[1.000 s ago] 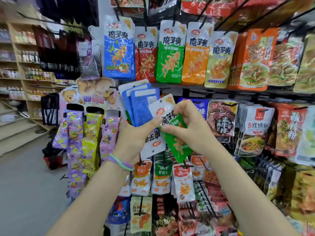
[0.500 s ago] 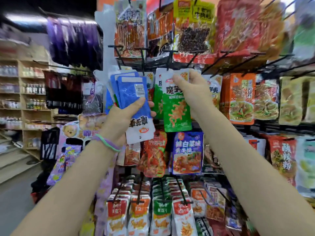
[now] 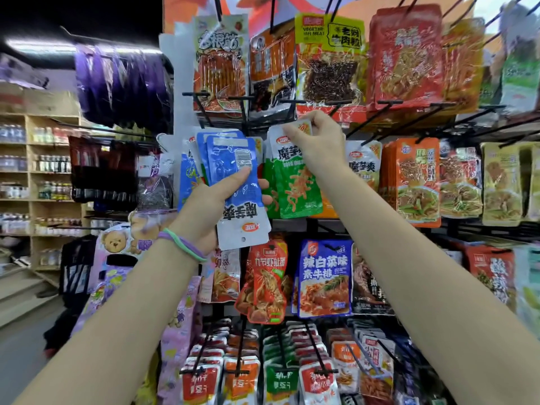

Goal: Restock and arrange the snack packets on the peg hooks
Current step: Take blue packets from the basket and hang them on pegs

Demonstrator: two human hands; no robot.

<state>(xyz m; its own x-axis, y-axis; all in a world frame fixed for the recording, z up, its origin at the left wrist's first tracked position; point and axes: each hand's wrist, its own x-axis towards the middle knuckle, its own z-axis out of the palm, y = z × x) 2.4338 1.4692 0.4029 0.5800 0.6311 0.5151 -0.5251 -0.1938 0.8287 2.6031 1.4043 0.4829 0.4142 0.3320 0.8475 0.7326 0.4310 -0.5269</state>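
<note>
While the left hand [image 3: 210, 200] grips a fanned stack of blue packets [image 3: 230, 176] upside down, thumb pressed across the front one and fingers curled behind, the right hand [image 3: 318, 141] is raised to the middle row of the rack [image 3: 292, 226]. Its fingertips pinch the white top edge of a green packet [image 3: 295, 188], which hangs just beside the blue stack and in front of other green packets of the same kind. That top edge sits right under the black peg hooks [image 3: 295, 112] that jut out below the upper row; whether the packet's hole is on a hook cannot be told, since the fingers cover it. A purple and green band [image 3: 181, 244] circles the left wrist.

Along the upper row hang larger red, orange and yellow packets [image 3: 330, 57]. To the right of the green ones hangs a white packet, then orange packets [image 3: 415, 182] showing noodles. Below the hands, a red packet [image 3: 266, 282] and a blue-and-white packet [image 3: 324, 279] hang side by side, and the bottom row holds small packets [image 3: 280, 372] in red, orange and green. At the left edge of the rack, purple bags with a bear picture [image 3: 117, 244] hang down, with wooden shelves [image 3: 38, 176] of bottles behind them.
</note>
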